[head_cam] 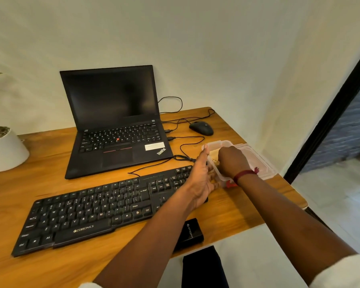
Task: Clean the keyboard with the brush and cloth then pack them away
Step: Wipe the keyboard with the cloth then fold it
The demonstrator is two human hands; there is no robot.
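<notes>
A white pot [4,150] is standing at the left edge of the worktop [50,161]. The keyboard [87,215] is lying slantwise along the front edge, its right end reaching toward the box. Behind it a laptop [116,121] is sitting open with a dark screen, and a mouse [201,128] is resting near the back right corner. A black case [192,233] is lying at the front edge, just beside the keyboard. The left hand [201,183] is holding the clear box [218,144] near the right edge, thumb up along its left wall, fingers [210,179] curling round its near end. The right hand [232,161] is reaching down into the box; its fingers are hidden, so I cannot tell whether they are holding anything. A tan thing [214,152] is showing inside the box, cloth or brush I cannot tell. The lid [262,165] is lying just right of the box
</notes>
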